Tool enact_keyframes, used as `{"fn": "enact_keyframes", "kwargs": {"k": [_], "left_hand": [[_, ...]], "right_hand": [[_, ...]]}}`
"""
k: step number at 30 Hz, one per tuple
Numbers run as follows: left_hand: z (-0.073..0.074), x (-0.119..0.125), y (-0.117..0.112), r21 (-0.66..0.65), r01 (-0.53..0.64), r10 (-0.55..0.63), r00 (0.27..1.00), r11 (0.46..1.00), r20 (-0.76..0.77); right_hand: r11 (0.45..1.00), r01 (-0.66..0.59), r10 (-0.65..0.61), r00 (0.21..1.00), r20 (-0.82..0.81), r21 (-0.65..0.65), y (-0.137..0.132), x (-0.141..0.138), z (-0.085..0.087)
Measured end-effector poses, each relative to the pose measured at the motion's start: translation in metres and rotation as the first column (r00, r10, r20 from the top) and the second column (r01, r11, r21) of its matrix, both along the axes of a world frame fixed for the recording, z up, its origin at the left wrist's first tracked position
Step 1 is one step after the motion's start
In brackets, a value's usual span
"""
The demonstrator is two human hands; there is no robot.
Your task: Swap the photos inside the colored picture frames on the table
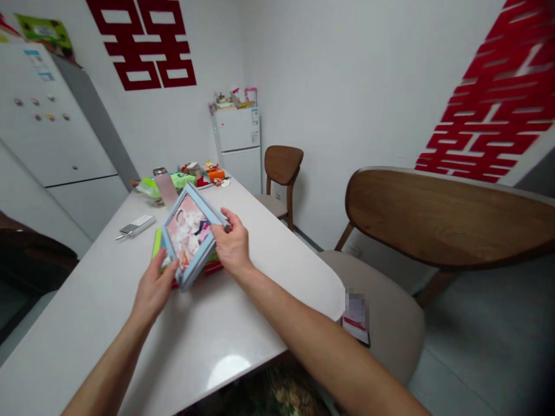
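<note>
A light-blue picture frame point(189, 232) with a pink-toned photo is held tilted above the white table point(225, 335). My left hand point(152, 289) grips its lower left corner with the fingers curled round the edge. My right hand point(232, 242) is closed on the frame's right edge, thumb on the front. Under the frame lie a green item point(156, 242) and a red item point(212, 267), partly hidden.
A white remote-like device point(136, 226) lies left of the frame. Snacks, a green packet point(167, 184) and a cup crowd the table's far end. Wooden chairs point(433, 214) stand to the right. A large fridge point(52, 133) is at left, a small fridge point(237, 141) by the far wall.
</note>
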State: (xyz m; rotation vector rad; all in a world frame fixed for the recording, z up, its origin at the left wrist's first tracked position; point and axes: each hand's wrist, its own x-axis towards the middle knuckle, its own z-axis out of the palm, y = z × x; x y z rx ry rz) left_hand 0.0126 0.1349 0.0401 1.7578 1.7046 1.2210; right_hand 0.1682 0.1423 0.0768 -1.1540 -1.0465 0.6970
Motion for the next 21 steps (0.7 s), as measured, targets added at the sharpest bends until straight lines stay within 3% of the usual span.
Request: {"fn": "enact_keyframes", "kwargs": {"k": [2, 4, 5, 8, 12, 16, 21], "left_hand": [[0.014, 0.015, -0.019, -0.021, 0.074, -0.072, 0.994, 0.997, 0.085], [0.028, 0.028, -0.04, -0.031, 0.246, -0.207, 0.871, 0.969, 0.446], [0.034, 0.033, -0.05, -0.002, 0.276, -0.227, 0.797, 0.961, 0.559], [0.044, 0.038, -0.081, 0.052, 0.338, -0.253, 0.586, 0.94, 0.77], [0.034, 0.033, -0.113, 0.001, 0.418, -0.22, 0.476, 0.908, 0.852], [0.012, 0.023, -0.126, -0.077, 0.475, -0.177, 0.467, 0.877, 0.866], [-0.016, 0.006, -0.118, -0.122, 0.383, -0.207, 0.708, 0.916, 0.675]], "right_hand": [[0.994, -0.044, 0.047, 0.998, -0.03, 0.097, -0.033, 0.007, 0.011], [0.975, -0.067, 0.055, 0.996, 0.064, 0.21, -0.069, 0.017, 0.017], [0.955, -0.082, 0.031, 0.983, 0.179, 0.286, -0.086, 0.021, 0.018], [0.855, -0.253, -0.03, 0.847, 0.531, 0.452, -0.131, 0.032, 0.01], [0.668, -0.556, -0.039, 0.639, 0.768, 0.496, -0.163, 0.034, -0.018], [0.626, -0.583, -0.134, 0.575, 0.807, 0.519, -0.172, 0.024, -0.05], [0.633, -0.597, -0.17, 0.514, 0.841, 0.493, -0.176, 0.003, -0.069]]}}
